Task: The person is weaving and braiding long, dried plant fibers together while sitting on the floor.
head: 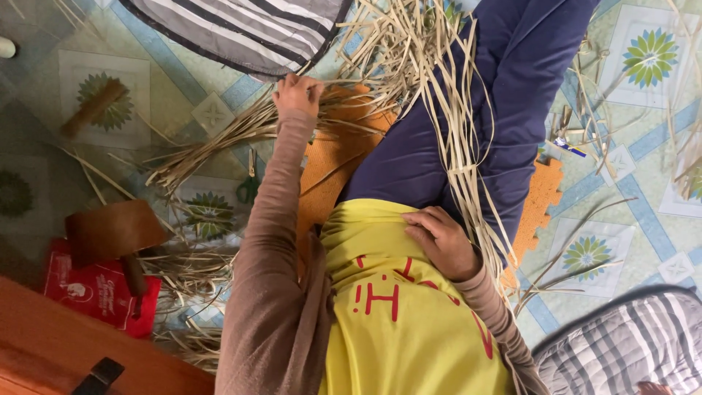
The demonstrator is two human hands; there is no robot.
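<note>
Far on the orange foam mat [333,157], left hand [298,93] clenches dried reed strips [219,143]; right hand [441,241] rests loosely curled on yellow shirt [395,322], holding nothing.

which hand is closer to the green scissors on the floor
Left. The left hand grips straw strips just up and right of the green scissors; the right hand rests on the lap, farther away.

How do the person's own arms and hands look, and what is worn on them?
Both arms are covered by long, close-fitting sleeves of a plain brownish-taupe knit fabric that end at the wrists. The left hand and the right hand are bare, with no gloves. No ring, watch or bracelet shows. The sleeves carry no pattern or markings, and the cloth wrinkles along the left sleeve.
</note>
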